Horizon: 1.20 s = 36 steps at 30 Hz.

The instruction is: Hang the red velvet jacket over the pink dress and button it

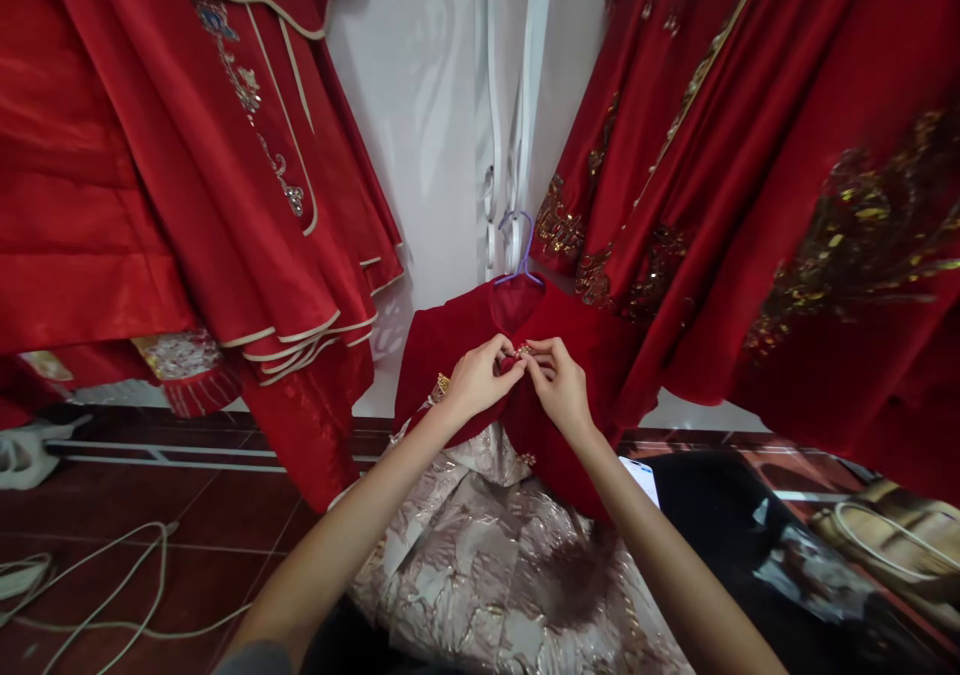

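Observation:
A dark red jacket (450, 325) hangs on a purple hanger (517, 275) in front of me. At its front opening, below the collar, sits a small gold fastener (523, 351). My left hand (480, 380) pinches the front edge beside this fastener. From the other side, my right hand (559, 385) holds the fastener between thumb and fingertips. Both hands' fingers nearly meet, so the exact grip is partly hidden. Lower on the jacket front is another gold ornament (527, 459). Beneath it spreads a shiny pale patterned fabric (510, 555).
Red garments with beaded trim (247, 155) hang at left, and red garments with gold embroidery (720, 205) at right. A phone (640, 479) lies by my right forearm. White cables (142, 595) run over the tiled floor at left. A plastic bag (814, 570) lies at right.

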{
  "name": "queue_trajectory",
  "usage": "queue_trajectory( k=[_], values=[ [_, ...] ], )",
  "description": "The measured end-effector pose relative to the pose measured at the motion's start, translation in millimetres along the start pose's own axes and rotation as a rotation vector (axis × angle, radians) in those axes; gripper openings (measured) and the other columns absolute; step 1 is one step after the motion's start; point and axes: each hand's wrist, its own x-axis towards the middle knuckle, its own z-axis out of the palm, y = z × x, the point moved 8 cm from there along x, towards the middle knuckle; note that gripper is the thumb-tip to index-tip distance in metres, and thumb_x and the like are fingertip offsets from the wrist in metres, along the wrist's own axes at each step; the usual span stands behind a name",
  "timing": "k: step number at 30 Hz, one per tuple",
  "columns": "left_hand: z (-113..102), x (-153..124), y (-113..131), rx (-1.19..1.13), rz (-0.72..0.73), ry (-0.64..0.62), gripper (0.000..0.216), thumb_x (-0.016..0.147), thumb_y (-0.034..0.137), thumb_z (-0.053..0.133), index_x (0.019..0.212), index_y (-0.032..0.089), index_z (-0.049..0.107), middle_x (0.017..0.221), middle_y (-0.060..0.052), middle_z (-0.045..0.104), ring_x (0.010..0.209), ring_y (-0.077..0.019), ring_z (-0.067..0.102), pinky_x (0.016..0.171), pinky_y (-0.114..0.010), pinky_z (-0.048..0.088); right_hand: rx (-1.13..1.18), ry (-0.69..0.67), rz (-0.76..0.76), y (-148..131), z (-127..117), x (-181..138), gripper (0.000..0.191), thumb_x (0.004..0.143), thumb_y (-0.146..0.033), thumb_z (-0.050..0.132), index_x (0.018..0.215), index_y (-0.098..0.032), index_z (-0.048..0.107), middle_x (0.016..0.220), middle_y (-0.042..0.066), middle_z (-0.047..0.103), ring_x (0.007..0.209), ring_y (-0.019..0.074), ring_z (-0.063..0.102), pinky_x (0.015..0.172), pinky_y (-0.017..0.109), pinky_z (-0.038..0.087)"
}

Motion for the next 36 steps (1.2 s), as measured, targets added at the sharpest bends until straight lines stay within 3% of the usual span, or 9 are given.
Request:
queue_trajectory(
  k=[16,36],
  values=[
    [-4,10,0,0.086,0.061,-0.010,0.006,0.080,0.026,0.057,0.084,0.021,0.056,0.078,0.001,0.064,0.068,-0.0136,0.059,0.060,-0.023,0.041,0.058,-0.064,0.064,4,0,8,0.027,0.079,-0.040,0.065,0.096,-0.020,0.057,0.100,0.008,0.068,0.087,0.0206,0.068,0.074,0.035,0.059],
    [7,10,2,0.114,0.089,-0.001,0.004,0.080,0.024,0.054,0.078,0.021,0.054,0.072,0.001,0.062,0.065,-0.0134,0.057,0.062,-0.023,0.041,0.178,-0.008,0.091,17,0,6,0.033,0.073,-0.041,0.071,0.094,-0.018,0.059,0.097,0.009,0.069,0.089,0.0207,0.068,0.087,0.041,0.055]
  ],
)
